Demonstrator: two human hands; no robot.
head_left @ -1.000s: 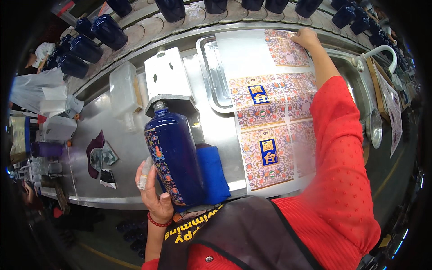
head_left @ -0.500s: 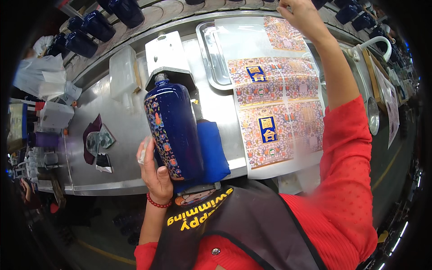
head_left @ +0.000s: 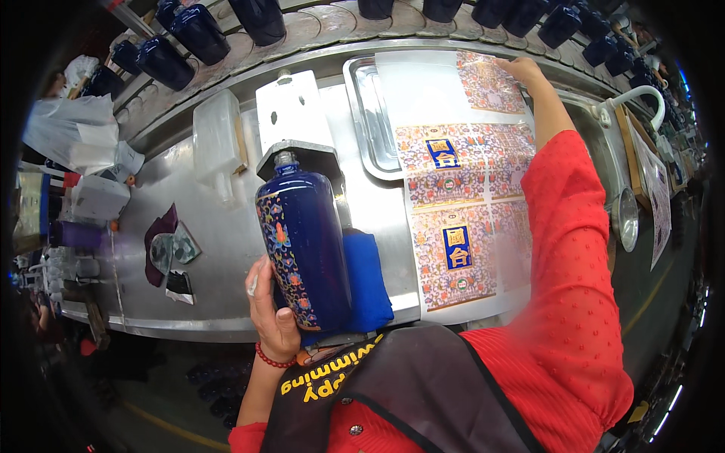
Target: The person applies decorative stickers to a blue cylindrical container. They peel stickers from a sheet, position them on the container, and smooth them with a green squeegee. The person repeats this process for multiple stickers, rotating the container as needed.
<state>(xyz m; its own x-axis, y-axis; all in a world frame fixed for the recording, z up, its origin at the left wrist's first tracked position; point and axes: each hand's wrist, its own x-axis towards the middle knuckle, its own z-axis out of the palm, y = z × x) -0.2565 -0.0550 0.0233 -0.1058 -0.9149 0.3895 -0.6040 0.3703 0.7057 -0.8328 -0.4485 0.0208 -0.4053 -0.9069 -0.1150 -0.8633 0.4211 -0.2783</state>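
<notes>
A dark blue glass bottle (head_left: pixel 321 249) with a floral decal down its left side leans back, its neck at the far end on a white stand with a grey notched edge (head_left: pixel 298 147). My left hand (head_left: pixel 273 317) rests along the bottle's lower left side, fingers stretched and thumb apart. A white wrap covers one of its fingertips. To the right lies a sheet of printed floral decals (head_left: pixel 445 204) with blue-and-gold panels. At its far right corner, my right hand (head_left: pixel 526 70) pinches the edge of a floral piece. Part of that grip is hidden.
A folded blue cloth (head_left: pixel 368 283) lies right of the bottle. A metal tray (head_left: pixel 361 98) sits partly under the sheet. Left are a clear plastic box (head_left: pixel 215 136) and a purple cloth (head_left: pixel 157 241). Several blue bottles (head_left: pixel 198 34) line the conveyor behind. A white faucet (head_left: pixel 642 94) stands right.
My right hand has come down from beyond the sheet onto its far right corner. The whole view has shifted slightly. My left hand stays beside the bottle.
</notes>
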